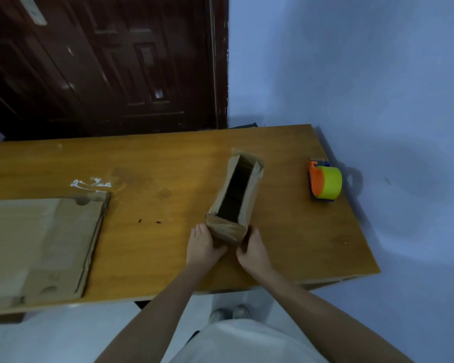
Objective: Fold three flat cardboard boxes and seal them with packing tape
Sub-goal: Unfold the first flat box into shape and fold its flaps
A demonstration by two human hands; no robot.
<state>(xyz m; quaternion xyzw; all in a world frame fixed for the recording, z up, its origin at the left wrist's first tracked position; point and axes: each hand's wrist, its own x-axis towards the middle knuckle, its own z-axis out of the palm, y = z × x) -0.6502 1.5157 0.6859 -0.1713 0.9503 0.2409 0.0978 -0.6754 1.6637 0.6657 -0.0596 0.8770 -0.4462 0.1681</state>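
A person stands at the near edge of the wooden table (152, 163), both arms reaching in. The opened-up box (235, 197) sits toward the right half of the table, a long narrow carton standing with its top open and its length running away from the person toward the far edge. The left hand (203, 246) and the right hand (252, 248) clasp its near end from either side, fingers wrapped onto the short end panel, thumbs low near the table top. Both are grasping the box, not just resting on it.

The cardboard looks thin, worn and a little ragged along the top rims, so I would judge it light and fairly floppy; the long side walls bow inward slightly. Squeezing mid-wall would likely collapse it. The corners and the short end, where the hands are, seem the stiffest places to hold, and the base edges next best.

On the left end of the table, reaching its near edge, lies a stack of flat cardboard (45, 247), presumably the boxes yet to be folded. Near the right edge, well apart from the box, stands the tape dispenser (324, 183), orange with a yellow-green roll, untouched. No tape on the box can be made out from here, so sealing seems still ahead.
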